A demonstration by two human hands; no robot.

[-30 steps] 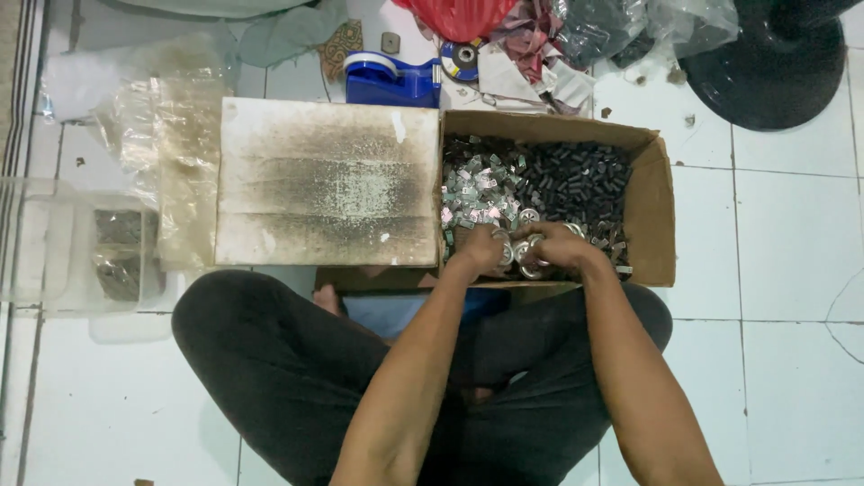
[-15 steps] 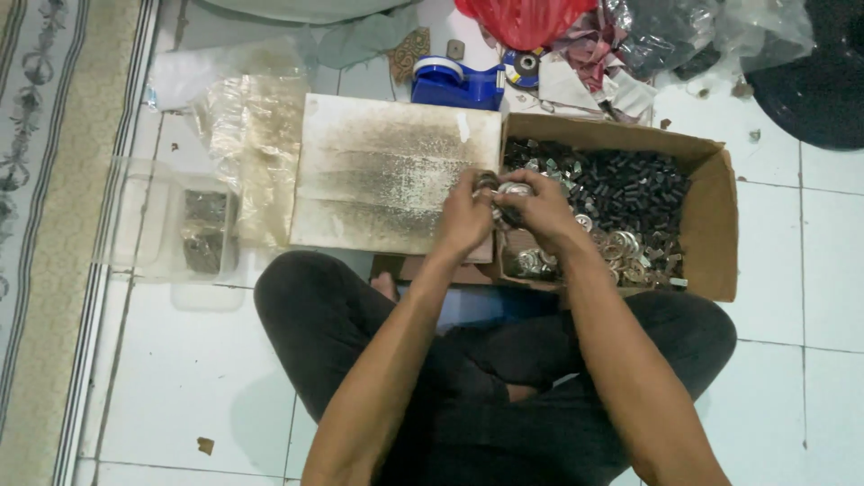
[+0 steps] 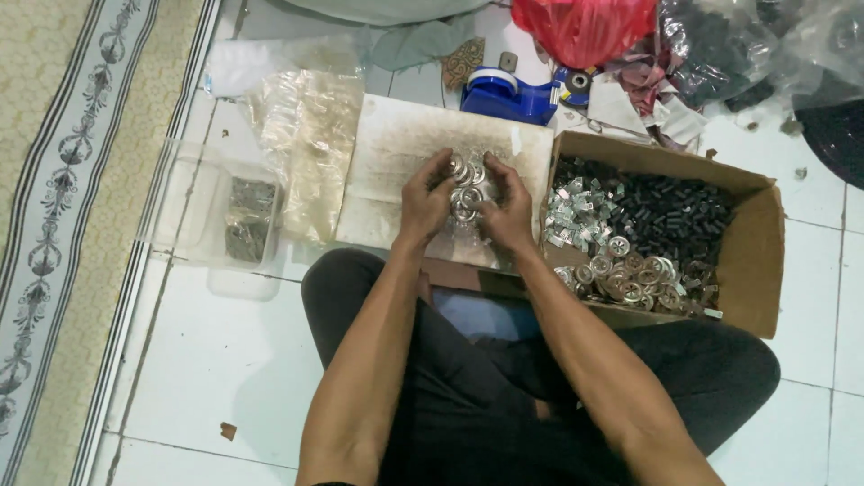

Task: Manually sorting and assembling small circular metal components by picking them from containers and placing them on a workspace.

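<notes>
My left hand and my right hand are cupped together around a small heap of shiny metal rings. The heap rests on a stained whitish board lying on the left half of a cardboard box. The open right half of the box holds more metal rings, bright silver clips and small dark parts. Both hands hold rings between their fingers.
A clear plastic tub with dark pieces stands left of the board, beside crumpled clear bags. A blue tape dispenser, a red bag and other clutter lie behind. A patterned rug borders the tiled floor.
My hands have carried a handful of rings from the box's open right half leftward onto the board. The view has also shifted to the left.
</notes>
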